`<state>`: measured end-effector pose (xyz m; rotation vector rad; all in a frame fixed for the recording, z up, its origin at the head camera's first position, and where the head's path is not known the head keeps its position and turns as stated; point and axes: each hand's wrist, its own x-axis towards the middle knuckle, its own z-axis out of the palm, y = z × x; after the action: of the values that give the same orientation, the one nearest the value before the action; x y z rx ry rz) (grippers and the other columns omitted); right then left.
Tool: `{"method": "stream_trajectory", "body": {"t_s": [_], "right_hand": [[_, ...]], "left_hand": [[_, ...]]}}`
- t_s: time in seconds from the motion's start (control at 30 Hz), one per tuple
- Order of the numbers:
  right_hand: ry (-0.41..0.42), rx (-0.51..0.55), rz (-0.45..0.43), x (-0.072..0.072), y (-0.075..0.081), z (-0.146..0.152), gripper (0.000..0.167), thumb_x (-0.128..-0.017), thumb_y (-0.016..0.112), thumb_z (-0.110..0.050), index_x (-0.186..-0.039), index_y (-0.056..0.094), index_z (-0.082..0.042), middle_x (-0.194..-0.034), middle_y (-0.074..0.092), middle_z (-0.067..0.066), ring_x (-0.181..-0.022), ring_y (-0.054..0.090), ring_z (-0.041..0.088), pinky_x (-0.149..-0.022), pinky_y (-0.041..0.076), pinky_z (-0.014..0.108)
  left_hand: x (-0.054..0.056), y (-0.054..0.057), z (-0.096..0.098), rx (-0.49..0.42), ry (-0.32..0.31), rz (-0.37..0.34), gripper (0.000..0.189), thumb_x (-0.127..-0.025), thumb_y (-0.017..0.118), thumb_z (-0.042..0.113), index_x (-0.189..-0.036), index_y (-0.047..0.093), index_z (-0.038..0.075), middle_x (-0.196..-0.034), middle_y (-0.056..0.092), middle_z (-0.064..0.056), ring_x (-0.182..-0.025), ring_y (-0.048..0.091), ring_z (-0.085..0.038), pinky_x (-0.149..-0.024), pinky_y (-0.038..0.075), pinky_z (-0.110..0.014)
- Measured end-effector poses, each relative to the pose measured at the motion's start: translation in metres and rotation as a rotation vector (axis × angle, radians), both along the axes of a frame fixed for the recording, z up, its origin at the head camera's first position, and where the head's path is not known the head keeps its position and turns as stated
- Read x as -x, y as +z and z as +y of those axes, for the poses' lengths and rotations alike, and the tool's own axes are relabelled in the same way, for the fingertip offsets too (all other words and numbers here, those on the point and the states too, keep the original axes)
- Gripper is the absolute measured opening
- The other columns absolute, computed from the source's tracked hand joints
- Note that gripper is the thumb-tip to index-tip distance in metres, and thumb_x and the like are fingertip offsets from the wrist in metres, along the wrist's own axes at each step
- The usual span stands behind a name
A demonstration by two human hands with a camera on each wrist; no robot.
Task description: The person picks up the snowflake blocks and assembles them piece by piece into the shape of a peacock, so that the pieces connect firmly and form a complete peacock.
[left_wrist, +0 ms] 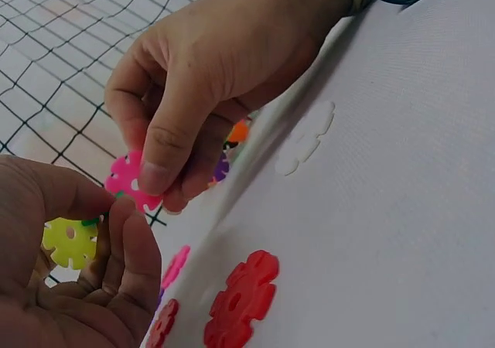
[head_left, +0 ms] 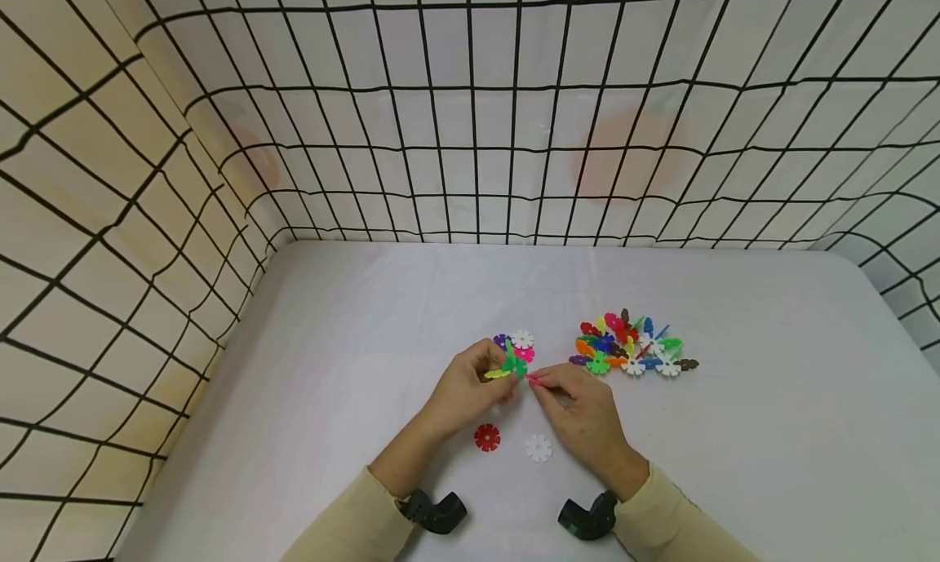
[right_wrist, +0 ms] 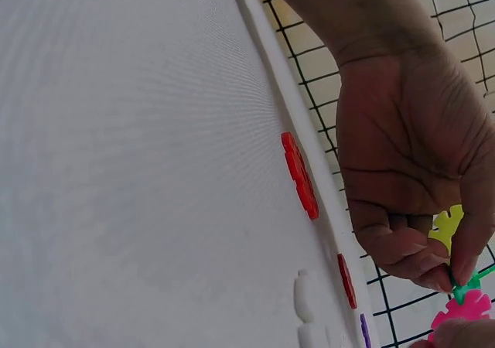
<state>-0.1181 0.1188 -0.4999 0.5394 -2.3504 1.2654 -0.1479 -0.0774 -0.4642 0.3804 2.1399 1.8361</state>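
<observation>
My left hand [head_left: 463, 391] pinches green notched plastic discs [head_left: 517, 367], with a yellow disc [left_wrist: 69, 242] joined to them. My right hand [head_left: 587, 413] grips a pink notched disc [left_wrist: 122, 178] between thumb and fingers. In the right wrist view the pink disc's edge meets the green piece; fingertips hide whether their slots are engaged. Nearer my body, a red disc [head_left: 481, 440] and a white disc [head_left: 539, 449] lie flat on the table. Just beyond the left hand are another white disc [head_left: 522, 338], a pink one and a purple one [head_left: 501, 340].
A heap of multicoloured notched discs [head_left: 624, 346] lies to the right, beyond my right hand. White cloth covers the table [head_left: 352, 317]. Black wire mesh [head_left: 470, 89] rises along its back and sides.
</observation>
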Motion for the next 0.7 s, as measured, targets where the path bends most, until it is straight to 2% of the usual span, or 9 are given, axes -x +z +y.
{"method": "stream_trajectory", "body": {"t_s": [0.13,0.2,0.33,0.4,0.47,0.57,0.7], "right_hand": [[0.006,-0.007,-0.006,-0.001,0.001,-0.001,0.022,-0.081,0.081,0.004,-0.098,0.075,-0.008,-0.096,0.075,0.002,-0.089,0.072,0.016,-0.086,0.052,0.006],[-0.011,-0.011,-0.046,-0.001,0.001,-0.003,0.022,-0.083,0.081,0.001,-0.101,0.074,-0.010,-0.098,0.075,0.001,-0.091,0.072,0.016,-0.085,0.054,0.009],[-0.034,-0.011,-0.211,0.000,0.003,-0.006,0.032,-0.087,0.081,-0.008,-0.117,0.068,-0.009,-0.110,0.073,0.003,-0.095,0.073,0.014,-0.081,0.059,0.017],[-0.029,-0.031,-0.310,0.001,0.005,-0.006,0.039,-0.088,0.081,-0.014,-0.123,0.065,-0.011,-0.113,0.071,0.002,-0.092,0.072,0.012,-0.077,0.059,0.018],[0.009,-0.062,-0.398,0.002,0.008,-0.003,0.040,-0.087,0.083,-0.019,-0.123,0.066,-0.013,-0.107,0.070,-0.001,-0.086,0.067,0.009,-0.071,0.056,0.019],[0.113,-0.143,-0.492,0.004,0.014,0.004,0.030,-0.086,0.083,-0.026,-0.113,0.071,-0.020,-0.094,0.066,-0.008,-0.076,0.059,0.009,-0.066,0.051,0.021],[0.293,-0.253,-0.596,0.007,0.023,0.015,0.021,-0.084,0.084,-0.037,-0.102,0.075,-0.027,-0.088,0.065,-0.014,-0.077,0.057,0.008,-0.067,0.050,0.022]], "left_hand": [[0.001,-0.002,0.000,0.004,-0.010,-0.002,0.013,-0.093,0.067,0.003,-0.097,0.055,0.000,-0.080,0.068,-0.021,-0.065,0.061,-0.011,-0.058,0.047,-0.020],[0.001,-0.003,-0.001,0.009,-0.001,-0.010,0.013,-0.092,0.067,0.003,-0.097,0.055,0.000,-0.082,0.069,-0.020,-0.066,0.061,-0.010,-0.059,0.047,-0.020],[0.005,-0.006,-0.002,0.000,0.059,-0.045,0.013,-0.096,0.064,0.004,-0.103,0.053,0.000,-0.095,0.073,-0.023,-0.073,0.067,-0.009,-0.069,0.056,-0.021],[0.007,-0.006,-0.003,-0.039,0.109,-0.080,0.014,-0.099,0.060,0.004,-0.107,0.050,0.000,-0.103,0.073,-0.026,-0.077,0.070,-0.010,-0.075,0.061,-0.024],[0.010,-0.007,-0.004,-0.091,0.159,-0.115,0.016,-0.101,0.057,0.003,-0.112,0.044,0.001,-0.107,0.072,-0.029,-0.079,0.073,-0.014,-0.079,0.063,-0.030],[0.012,-0.005,-0.005,-0.152,0.207,-0.147,0.025,-0.102,0.054,0.004,-0.120,0.037,0.003,-0.109,0.072,-0.031,-0.081,0.075,-0.018,-0.081,0.064,-0.035],[0.014,-0.004,-0.006,-0.178,0.216,-0.156,0.047,-0.102,0.052,0.007,-0.141,0.026,0.006,-0.111,0.073,-0.029,-0.082,0.075,-0.017,-0.081,0.063,-0.033]]}}
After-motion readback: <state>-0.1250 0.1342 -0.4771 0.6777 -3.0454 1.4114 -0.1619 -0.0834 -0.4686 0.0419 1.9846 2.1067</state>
